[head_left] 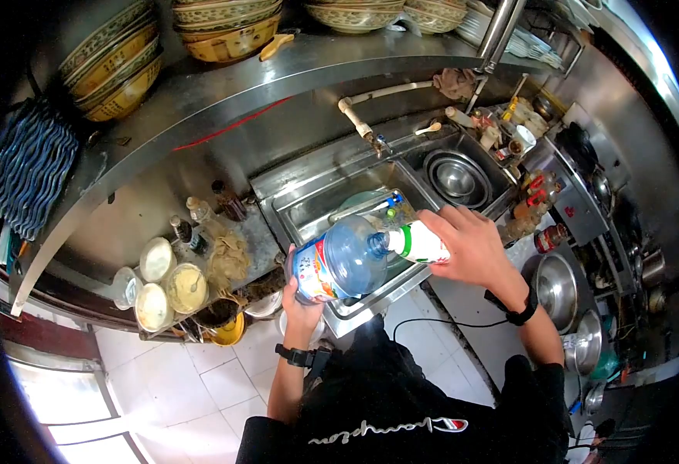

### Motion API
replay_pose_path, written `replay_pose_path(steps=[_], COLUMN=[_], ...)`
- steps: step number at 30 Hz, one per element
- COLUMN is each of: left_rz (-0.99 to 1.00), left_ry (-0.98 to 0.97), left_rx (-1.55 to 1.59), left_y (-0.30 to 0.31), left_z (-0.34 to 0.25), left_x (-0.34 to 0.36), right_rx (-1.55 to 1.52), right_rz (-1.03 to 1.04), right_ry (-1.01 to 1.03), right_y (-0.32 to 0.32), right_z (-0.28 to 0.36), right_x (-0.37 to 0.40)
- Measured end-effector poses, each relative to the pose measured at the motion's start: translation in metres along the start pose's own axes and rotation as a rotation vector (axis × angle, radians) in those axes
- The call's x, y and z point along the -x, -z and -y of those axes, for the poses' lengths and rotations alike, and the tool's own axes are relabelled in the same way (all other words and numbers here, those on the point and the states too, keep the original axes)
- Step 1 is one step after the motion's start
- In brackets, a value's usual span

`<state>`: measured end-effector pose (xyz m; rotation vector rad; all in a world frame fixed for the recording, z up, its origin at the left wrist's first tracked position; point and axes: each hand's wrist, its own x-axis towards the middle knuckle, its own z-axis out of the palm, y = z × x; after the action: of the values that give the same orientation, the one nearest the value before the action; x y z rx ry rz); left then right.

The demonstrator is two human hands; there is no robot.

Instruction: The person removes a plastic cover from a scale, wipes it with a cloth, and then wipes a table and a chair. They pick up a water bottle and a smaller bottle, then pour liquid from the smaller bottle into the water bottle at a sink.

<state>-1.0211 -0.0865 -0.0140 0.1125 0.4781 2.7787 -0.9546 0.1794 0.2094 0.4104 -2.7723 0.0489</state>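
Observation:
A large clear blue plastic bottle with a printed label lies tilted over the front of the steel sink, its neck pointing right. My left hand is wrapped round its base end. My right hand grips a white bottle with a green band, whose top meets the mouth of the blue bottle. Whether anything flows between them cannot be made out. Behind them, a faucet stands over the sink.
Steel bowls sit in the right basin. Tubs and bottles stand at the left. Stacked patterned bowls line the overhead shelf. More metal bowls and condiment bottles are at the right. A black cable hangs near my right arm.

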Motion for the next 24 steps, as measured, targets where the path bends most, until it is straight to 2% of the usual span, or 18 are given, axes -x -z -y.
replay_pose_path(steps=[5, 24], left_rz=[0.0, 0.001], left_ry=[-0.004, -0.025], left_rx=[0.012, 0.061], left_y=[0.002, -0.002], left_z=[0.001, 0.001], left_x=[0.0, -0.002], right_rx=[0.062, 0.131], right_rz=[-0.002, 0.022], right_ry=[0.067, 0.124], right_y=[0.003, 0.014], right_z=[-0.002, 0.003], right_x=[-0.004, -0.021])
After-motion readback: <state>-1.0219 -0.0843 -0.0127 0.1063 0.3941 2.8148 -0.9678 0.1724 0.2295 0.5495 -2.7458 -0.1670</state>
